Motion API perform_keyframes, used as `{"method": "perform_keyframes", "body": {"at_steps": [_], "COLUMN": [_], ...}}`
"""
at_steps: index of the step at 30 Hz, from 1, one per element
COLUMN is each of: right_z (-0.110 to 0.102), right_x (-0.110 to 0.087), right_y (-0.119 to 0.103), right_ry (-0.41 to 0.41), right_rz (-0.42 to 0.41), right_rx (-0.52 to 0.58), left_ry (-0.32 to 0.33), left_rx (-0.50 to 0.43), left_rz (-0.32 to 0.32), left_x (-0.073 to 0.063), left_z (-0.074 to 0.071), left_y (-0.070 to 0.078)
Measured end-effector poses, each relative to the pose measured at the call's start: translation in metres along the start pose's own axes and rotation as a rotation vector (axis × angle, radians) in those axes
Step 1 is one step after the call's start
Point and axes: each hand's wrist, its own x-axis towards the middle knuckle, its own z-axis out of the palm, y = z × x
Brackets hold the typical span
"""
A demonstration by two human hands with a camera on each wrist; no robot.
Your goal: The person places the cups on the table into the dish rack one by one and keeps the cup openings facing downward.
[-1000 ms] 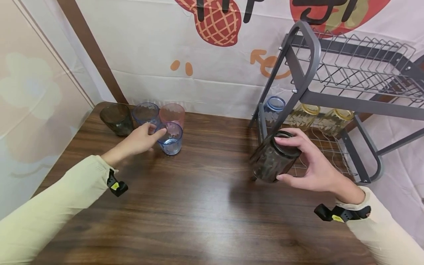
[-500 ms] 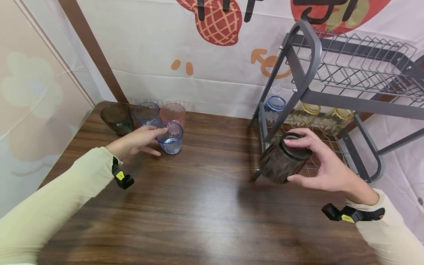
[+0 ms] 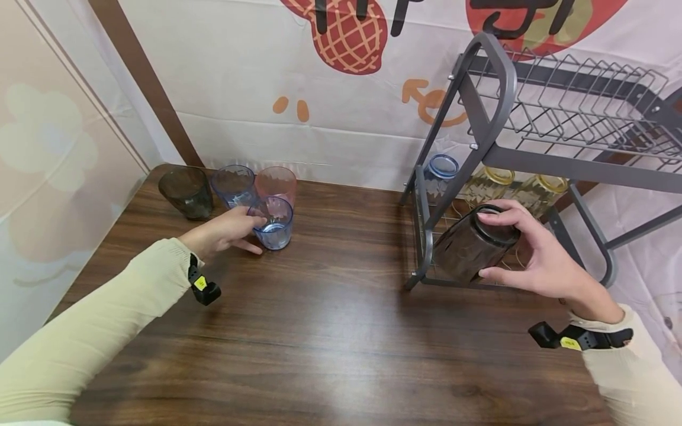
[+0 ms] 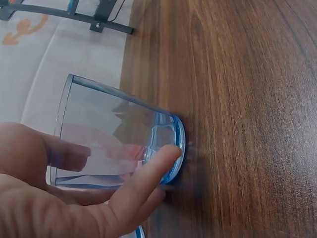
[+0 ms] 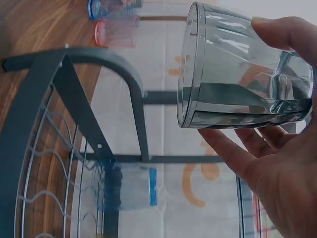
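In the head view my left hand (image 3: 231, 229) is at a clear blue glass (image 3: 273, 228), which stands upright on the table (image 3: 325, 337). The thumb reaches over its rim, and in the left wrist view the fingers (image 4: 148, 176) lie along its side toward the base. My right hand (image 3: 538, 254) holds a dark grey glass (image 3: 471, 251) upside down and tilted, thumb and fingers on opposite sides near its base. This glass overlaps the front of the rack's lower shelf. The right wrist view shows its open rim pointing away from the palm.
Behind the left hand stand a dark glass (image 3: 187, 192), another blue glass (image 3: 233, 184) and a pink glass (image 3: 276, 182). On the right, the two-tier grey metal rack (image 3: 483, 121) has an upturned blue glass (image 3: 441, 174) and two upturned yellow glasses (image 3: 489, 183) on its lower shelf.
My right hand has carried the dark grey glass rightward, in over the rack's lower shelf. My left hand has shifted slightly, thumb lower over the rim; the blue glass stays in place.
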Motion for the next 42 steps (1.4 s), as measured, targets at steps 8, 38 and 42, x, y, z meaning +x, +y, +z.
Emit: {"method": "perform_keyframes", "body": {"at_steps": [8, 38, 42], "right_z": [-0.013, -0.023, -0.020], "right_x": [0.000, 0.019, 0.022], "right_y": [0.013, 0.075, 0.083], "right_ry": [0.076, 0.102, 0.083], "right_rz": [0.087, 0.390, 0.388], "right_rx": [-0.037, -0.292, -0.307], "left_ry": [0.028, 0.124, 0.119], "left_rx": [-0.019, 0.073, 0.069], "left_rz": [0.020, 0.012, 0.013], "left_x": [0.001, 0.001, 0.001], "left_z": [0.002, 0.009, 0.009], "left_y": [-0.001, 0.002, 0.002]}}
